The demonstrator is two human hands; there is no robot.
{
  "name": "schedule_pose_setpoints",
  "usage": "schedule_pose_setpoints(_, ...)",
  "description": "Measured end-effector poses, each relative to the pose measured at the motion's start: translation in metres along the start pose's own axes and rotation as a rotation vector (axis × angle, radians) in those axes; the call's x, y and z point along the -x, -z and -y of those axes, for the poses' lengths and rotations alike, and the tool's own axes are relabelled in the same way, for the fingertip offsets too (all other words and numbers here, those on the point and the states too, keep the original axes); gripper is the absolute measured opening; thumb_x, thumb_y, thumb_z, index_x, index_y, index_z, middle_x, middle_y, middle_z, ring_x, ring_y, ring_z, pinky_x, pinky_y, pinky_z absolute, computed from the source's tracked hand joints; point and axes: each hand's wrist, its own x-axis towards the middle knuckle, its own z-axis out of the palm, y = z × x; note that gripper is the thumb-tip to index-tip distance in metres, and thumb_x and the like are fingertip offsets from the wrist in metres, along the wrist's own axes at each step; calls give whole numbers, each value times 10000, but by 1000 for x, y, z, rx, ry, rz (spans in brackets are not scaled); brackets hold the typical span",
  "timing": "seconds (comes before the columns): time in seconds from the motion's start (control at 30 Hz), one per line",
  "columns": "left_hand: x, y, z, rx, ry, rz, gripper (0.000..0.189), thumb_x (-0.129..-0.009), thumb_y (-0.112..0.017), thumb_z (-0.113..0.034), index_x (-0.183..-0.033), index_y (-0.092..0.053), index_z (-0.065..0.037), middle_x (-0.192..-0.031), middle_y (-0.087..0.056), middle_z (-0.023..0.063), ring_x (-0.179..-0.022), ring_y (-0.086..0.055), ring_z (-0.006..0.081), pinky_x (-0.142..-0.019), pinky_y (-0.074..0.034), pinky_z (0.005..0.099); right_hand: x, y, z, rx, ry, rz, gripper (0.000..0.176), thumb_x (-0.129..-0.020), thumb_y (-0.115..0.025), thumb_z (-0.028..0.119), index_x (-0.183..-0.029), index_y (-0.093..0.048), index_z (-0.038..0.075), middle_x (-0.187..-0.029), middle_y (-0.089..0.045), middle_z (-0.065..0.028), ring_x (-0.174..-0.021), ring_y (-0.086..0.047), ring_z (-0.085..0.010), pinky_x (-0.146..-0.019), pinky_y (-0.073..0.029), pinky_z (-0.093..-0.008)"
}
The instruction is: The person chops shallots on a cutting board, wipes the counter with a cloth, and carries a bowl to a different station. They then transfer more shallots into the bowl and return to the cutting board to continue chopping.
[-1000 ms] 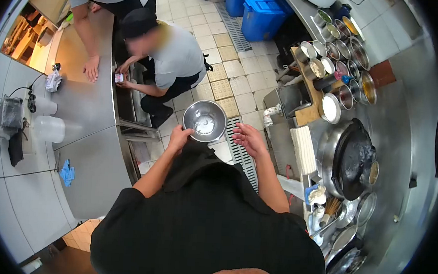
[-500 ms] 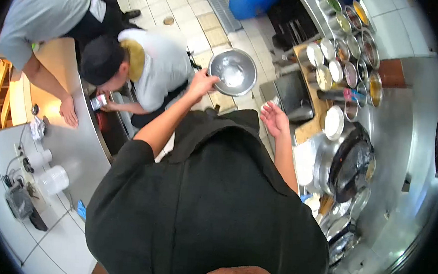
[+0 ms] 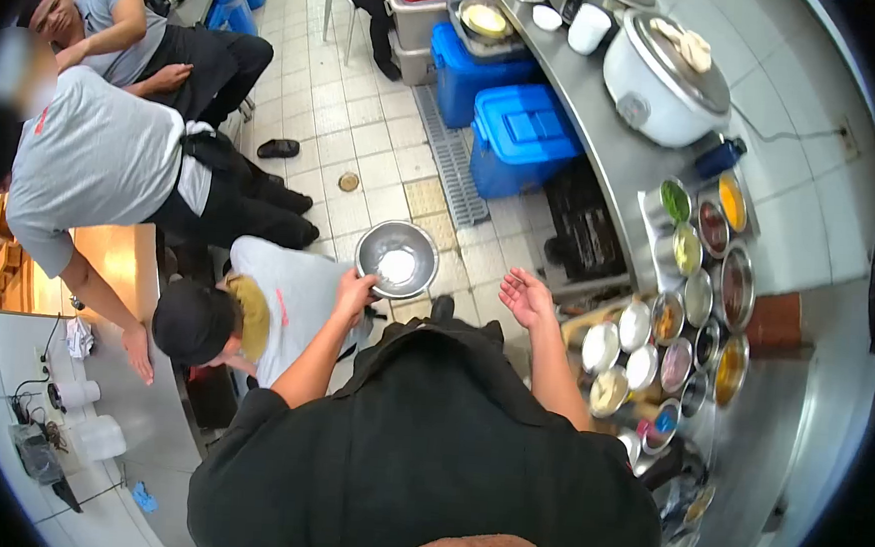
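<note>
A shiny metal mixing bowl point(image 3: 398, 258) is held out in front of me above the tiled floor. My left hand point(image 3: 356, 294) grips its near left rim. Nothing but a bright reflection shows inside it. To the right, my right hand point(image 3: 528, 298) hangs in the air with its fingers apart and nothing in it. The nearest things to that hand are the metal containers of food, such as the one with pale contents point(image 3: 601, 348), on the right counter.
A person in a grey shirt point(image 3: 295, 305) crouches close on my left; another point(image 3: 104, 153) leans on the left counter point(image 3: 164, 397). Others sit farther back. Blue bins point(image 3: 526, 139) stand under the right counter, which bears a large white rice cooker point(image 3: 660, 82).
My view has tilted up, showing more of the floor, bins and rice cooker. The bowl stays in my left hand and appears lower and further left. My right hand remains free.
</note>
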Motion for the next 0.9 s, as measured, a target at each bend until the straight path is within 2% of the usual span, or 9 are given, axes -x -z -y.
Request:
schedule_pose_setpoints(0.17,-37,1,-56,151,-58,-214,260,-871,-606,-55,-1111,-550,27,-999,-674,140,-803,-704,225,-694,-617,372,-90,-69,93,117,-31,86,276,-978,-611,292,-1129,-588,63,-997,-636,-80,-896,-631,-232,-813,-544,-406)
schedule_pose_setpoints(0.2,-36,-4,-72,205,-83,-245,248,-854,-621,-68,-1070,-560,39,-990,-664,150,-798,-691,229,-661,-606,380,-110,-81,105,135,-49,129,270,-973,-618,290,-1119,-593,65,-988,-641,-77,-900,-637,-233,-806,-548,-406)
schedule_pose_setpoints(0.33,-84,-6,-77,332,-7,-288,249,-878,-611,-71,-1098,-555,29,-997,-668,158,-827,-693,247,-700,-610,391,-161,-125,130,266,-45,238,282,-962,-627,311,-1121,-596,80,-996,-641,-80,-909,-643,-237,-798,-551,-413)
schedule_pose_setpoints(0.53,-198,-5,-117,324,95,-234,254,-869,-596,-55,-1099,-548,42,-956,-663,167,-785,-687,250,-706,-613,400,-244,-96,127,279,-183,38,309,-954,-634,312,-1133,-588,64,-1052,-637,-90,-938,-644,-253,-808,-552,-423)
schedule_pose_setpoints(0.63,-259,-16,-168,256,119,-190,268,-861,-589,-52,-1100,-539,58,-956,-659,174,-759,-687,257,-692,-616,397,-251,-72,147,403,-174,-209,331,-952,-636,310,-1140,-584,42,-1044,-646,-95,-892,-661,-256,-764,-559,-428)
schedule_pose_setpoints(0.7,-311,-19,-197,197,78,-114,291,-845,-587,-42,-1104,-533,82,-959,-658,185,-770,-696,261,-693,-625,393,-264,-57,163,466,-171,-327,322,-956,-627,296,-1141,-586,35,-1021,-650,-98,-847,-669,-255,-712,-559,-427)
schedule_pose_setpoints(0.77,-354,-20,-229,178,-20,-41,245,-887,-569,-44,-1102,-544,69,-964,-665,160,-765,-705,240,-707,-621,377,-273,-48,168,491,-190,-457,299,-962,-611,273,-1141,-590,34,-990,-653,-98,-793,-674,-254,-664,-557,-424)
schedule_pose_setpoints(0.83,-365,-30,-284,109,-36,-87,227,-883,-579,-49,-1082,-567,59,-961,-667,146,-764,-703,230,-704,-618,369,-282,-54,171,499,-228,-506,277,-966,-594,250,-1138,-596,34,-970,-653,-96,-762,-672,-252,-640,-551,-420)
schedule_pose_setpoints(0.9,-386,-27,-310,121,-82,-61,237,-887,-588,-59,-1099,-569,44,-971,-669,139,-769,-702,227,-706,-616,362,-304,-66,173,510,-263,-493,262,-968,-582,234,-1137,-602,36,-952,-652,-94,-729,-668,-248,-626,-547,-417)
